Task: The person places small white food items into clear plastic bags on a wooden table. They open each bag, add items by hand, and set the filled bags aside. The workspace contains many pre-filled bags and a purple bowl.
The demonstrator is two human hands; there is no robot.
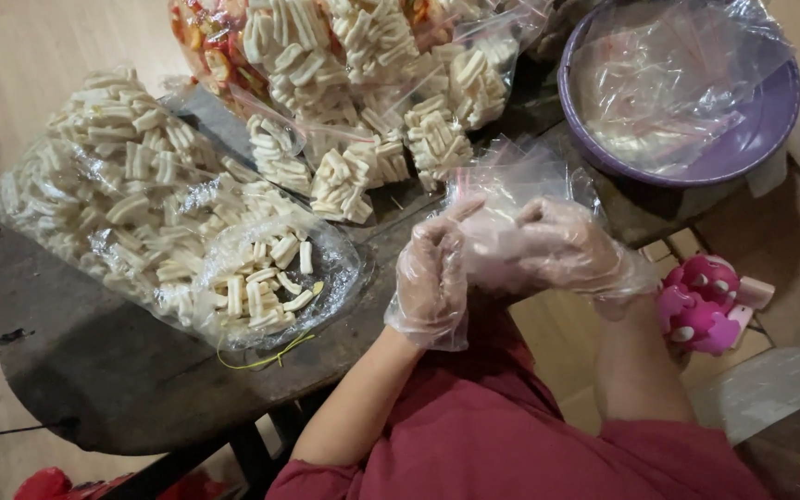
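Both my hands wear thin clear plastic gloves. My left hand [432, 278] and my right hand [562, 245] meet over the near edge of the dark round table [94, 370], and together they pinch a small clear plastic bag [502, 190] that stands up between the fingers. Whether anything is inside the bag I cannot tell. Left of my hands lies an open clear bag [266, 278] with several pale stick-shaped crackers spilled in it. A yellow rubber band [266, 356] lies just under that bag.
Large clear bags of the same pale crackers [113, 176] cover the left and back of the table, with more packed bags [363, 83] behind. A purple basin [761, 130] holding empty clear bags sits at the back right. A pink toy [701, 301] lies on the floor to the right.
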